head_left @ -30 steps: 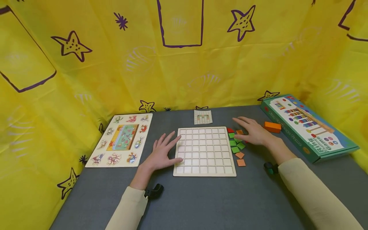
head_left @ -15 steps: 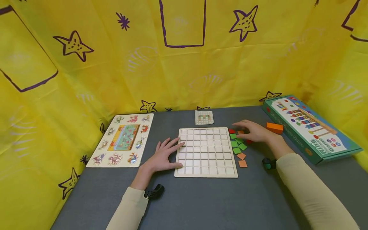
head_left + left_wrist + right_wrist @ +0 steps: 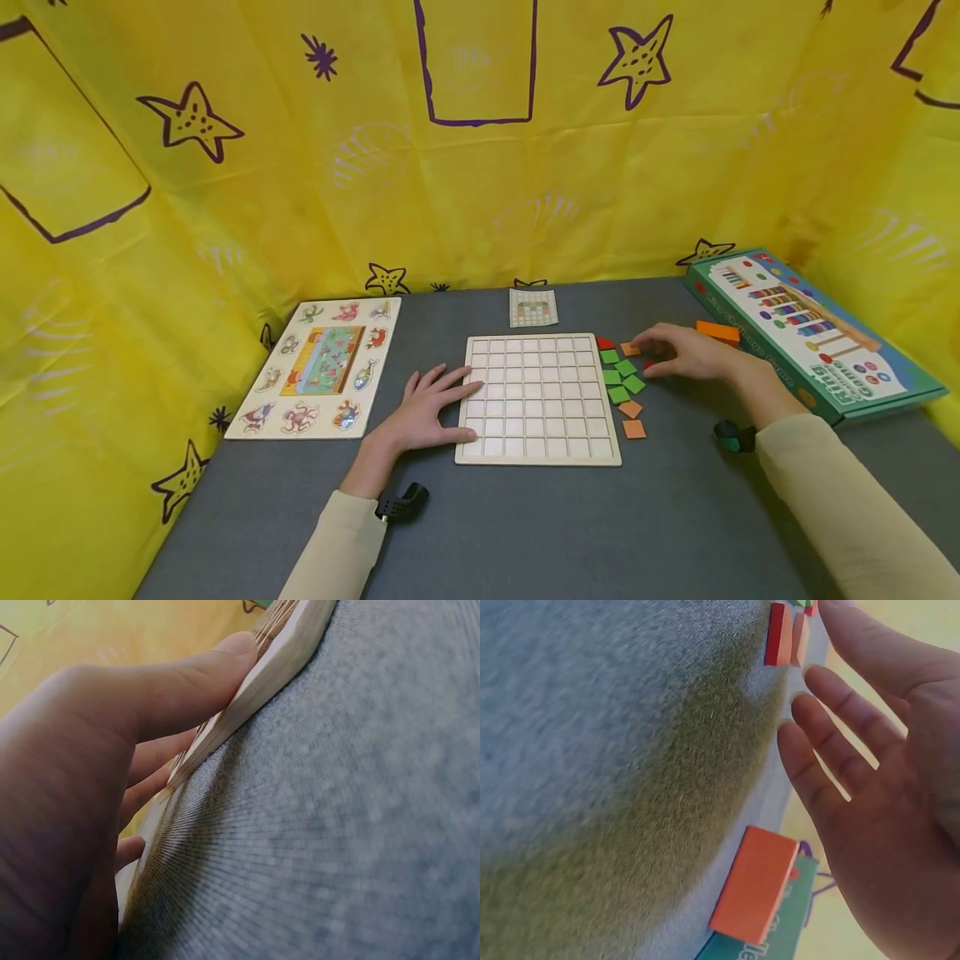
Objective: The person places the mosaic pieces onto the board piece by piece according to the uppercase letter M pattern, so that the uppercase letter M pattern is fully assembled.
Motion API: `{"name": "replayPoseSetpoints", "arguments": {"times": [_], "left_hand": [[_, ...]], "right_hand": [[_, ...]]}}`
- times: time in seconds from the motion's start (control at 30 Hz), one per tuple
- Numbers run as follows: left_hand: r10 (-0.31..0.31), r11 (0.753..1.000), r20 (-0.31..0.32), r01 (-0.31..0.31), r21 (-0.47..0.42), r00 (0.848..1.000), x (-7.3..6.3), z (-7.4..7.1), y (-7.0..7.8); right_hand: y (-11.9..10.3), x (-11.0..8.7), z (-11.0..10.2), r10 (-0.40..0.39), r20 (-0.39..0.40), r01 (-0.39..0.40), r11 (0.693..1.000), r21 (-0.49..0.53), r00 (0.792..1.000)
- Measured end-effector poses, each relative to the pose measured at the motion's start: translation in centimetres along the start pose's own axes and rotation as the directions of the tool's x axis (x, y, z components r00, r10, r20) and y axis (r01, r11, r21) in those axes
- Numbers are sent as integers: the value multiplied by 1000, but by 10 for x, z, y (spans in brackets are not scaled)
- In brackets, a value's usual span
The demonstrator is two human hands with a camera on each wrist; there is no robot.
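My left hand (image 3: 422, 414) rests with spread fingers on the left edge of a pale wooden grid board (image 3: 536, 400). In the left wrist view its thumb (image 3: 199, 686) lies across the board's rim. My right hand (image 3: 686, 353) hovers right of the loose tiles, fingers slightly bent and thumb apart from them. Below its fingertips are an orange tile (image 3: 628, 348) and a red piece (image 3: 648, 365), partly hidden by the hand. Several green tiles (image 3: 618, 395), a red piece (image 3: 604, 342) and more orange tiles (image 3: 633, 429) lie along the board's right side.
A small patterned card (image 3: 533, 307) lies behind the board. An animal picture puzzle (image 3: 255, 367) is at the left. An orange block (image 3: 717, 332) stands beside a green game box (image 3: 810, 333) at the right. A yellow curtain (image 3: 480, 200) hangs behind the table.
My right hand has drawn right and nearer from above the tiles, uncovering green and orange ones. Its fingers are more bent. My left hand stays on the board, its fingers slightly lower.
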State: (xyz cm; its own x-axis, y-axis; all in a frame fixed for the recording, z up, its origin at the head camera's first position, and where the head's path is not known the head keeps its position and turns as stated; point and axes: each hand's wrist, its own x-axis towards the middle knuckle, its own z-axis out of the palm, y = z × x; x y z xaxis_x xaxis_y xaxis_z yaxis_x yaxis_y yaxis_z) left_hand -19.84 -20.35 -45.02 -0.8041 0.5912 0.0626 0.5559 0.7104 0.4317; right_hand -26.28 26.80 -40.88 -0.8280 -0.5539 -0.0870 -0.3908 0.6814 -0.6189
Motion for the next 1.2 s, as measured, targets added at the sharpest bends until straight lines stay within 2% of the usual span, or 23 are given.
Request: {"name": "replayPoseSetpoints", "arguments": {"times": [0.2, 0.43, 1.2], "left_hand": [[-7, 1000, 7, 7, 10, 1000, 1, 0, 0], [-3, 1000, 9, 2, 24, 1000, -1, 1, 0], [-14, 999, 15, 14, 40, 1000, 1, 0, -1]], "right_hand": [[4, -7, 1, -31, 31, 31, 999, -7, 999], [11, -8, 9, -64, 10, 64, 998, -21, 998], [10, -6, 12, -15, -29, 12, 996, -90, 999]]}}
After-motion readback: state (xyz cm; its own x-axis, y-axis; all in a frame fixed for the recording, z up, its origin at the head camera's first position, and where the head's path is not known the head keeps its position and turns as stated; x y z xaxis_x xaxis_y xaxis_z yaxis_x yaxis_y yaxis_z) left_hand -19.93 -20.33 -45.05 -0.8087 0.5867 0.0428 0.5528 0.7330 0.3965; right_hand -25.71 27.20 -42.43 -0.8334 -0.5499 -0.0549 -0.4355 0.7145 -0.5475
